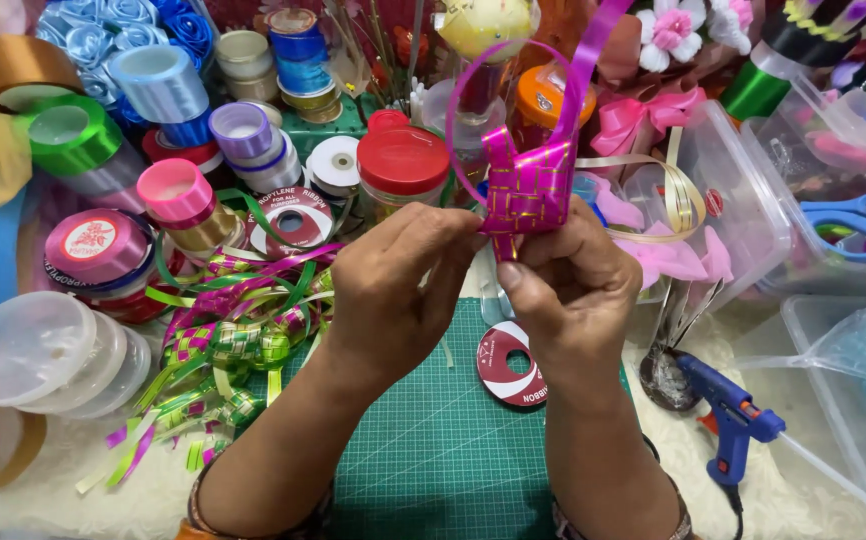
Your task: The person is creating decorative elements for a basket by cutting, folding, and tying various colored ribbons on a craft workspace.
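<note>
Head view, contents listed from left edge to right edge. Far left: stacked clear plastic lids (38, 350) and a pink ribbon spool (98, 248), with a green ribbon roll (71, 135) above them. Left of centre: heap of finished woven ribbon pieces (238, 345) in green and magenta, loose strips trailing onto the green cutting mat (433, 440). Behind: jar with red lid (402, 160). Centre: left hand (393, 290), fingers curled, fingertips pinching the lower left edge of a magenta woven ribbon piece (531, 190) held up above the mat. Right hand (573, 290), closed, thumb and fingers gripping the same piece from the right and beneath; one magenta strip loops upward from it. Below the hands: flat red ribbon reel (510, 365) lying on the mat's right edge. Right of centre: blue glue gun (728, 410) lying on the white cloth. Far right: clear plastic boxes (753, 190), blue-handled scissors (858, 222) resting in one.
</note>
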